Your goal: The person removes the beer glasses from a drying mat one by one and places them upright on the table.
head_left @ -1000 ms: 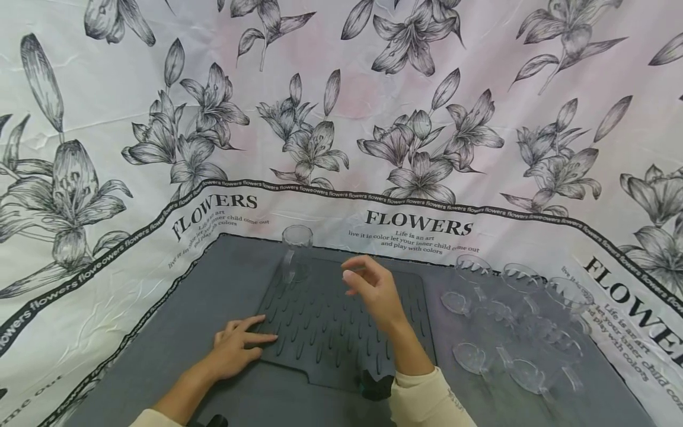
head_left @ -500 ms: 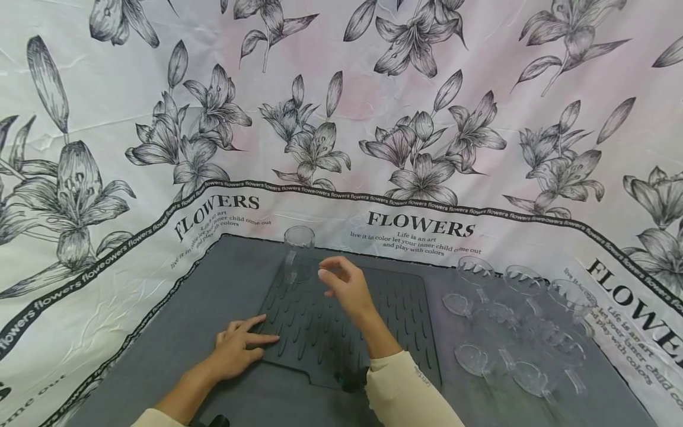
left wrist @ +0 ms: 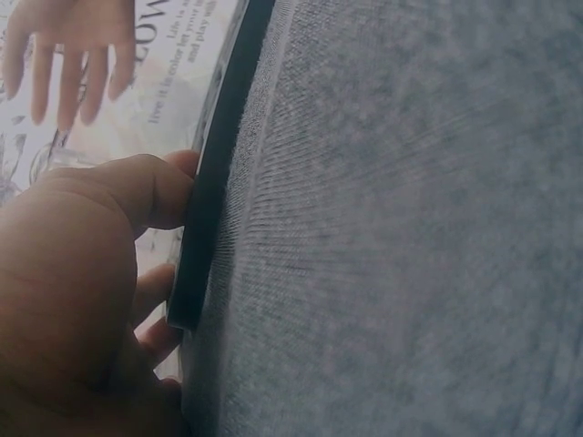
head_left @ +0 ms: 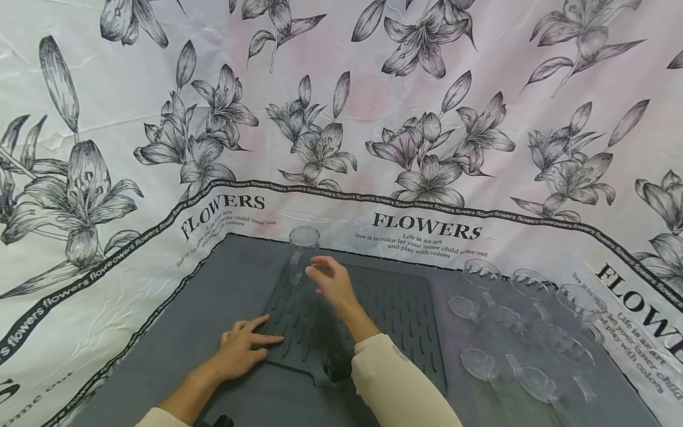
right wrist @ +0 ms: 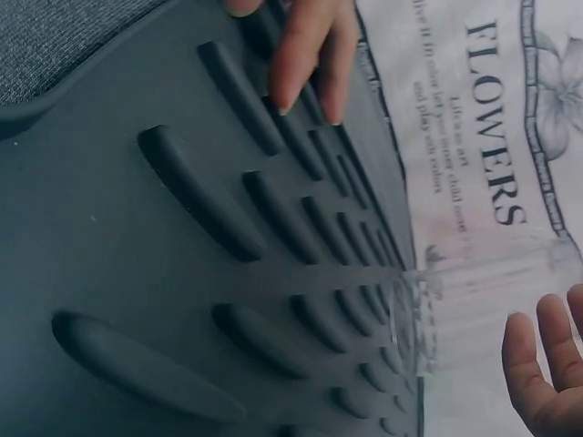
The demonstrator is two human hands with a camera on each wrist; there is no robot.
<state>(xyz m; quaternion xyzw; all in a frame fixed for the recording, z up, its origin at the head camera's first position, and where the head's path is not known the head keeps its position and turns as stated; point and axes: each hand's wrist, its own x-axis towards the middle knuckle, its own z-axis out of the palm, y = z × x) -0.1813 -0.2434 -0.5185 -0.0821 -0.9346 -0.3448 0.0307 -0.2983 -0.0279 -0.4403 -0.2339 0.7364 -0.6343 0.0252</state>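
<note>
A dark ridged drying mat (head_left: 397, 314) lies on the grey table. My left hand (head_left: 242, 350) rests on its left edge with fingers spread; in the left wrist view the thumb and fingertips touch the edge of the mat (left wrist: 211, 182). At the back left corner of the mat stands a clear mug (head_left: 304, 238) with a handle, upright. My right hand (head_left: 335, 287) hovers over the mat beside the mug, fingers loosely bent and holding nothing. In the right wrist view its fingers (right wrist: 521, 355) appear apart from the clear mug (right wrist: 496, 273).
Several clear mugs with handles (head_left: 478, 363) stand crowded on the right side of the grey table (head_left: 181, 332). A white cloth printed with flowers (head_left: 341, 204) hangs behind and around the table. A dark device (head_left: 337, 370) sits at the right wrist.
My right hand has moved left across the mat, closer to the clear mug. The left hand stays on the mat's edge. The head view has shifted slightly.
</note>
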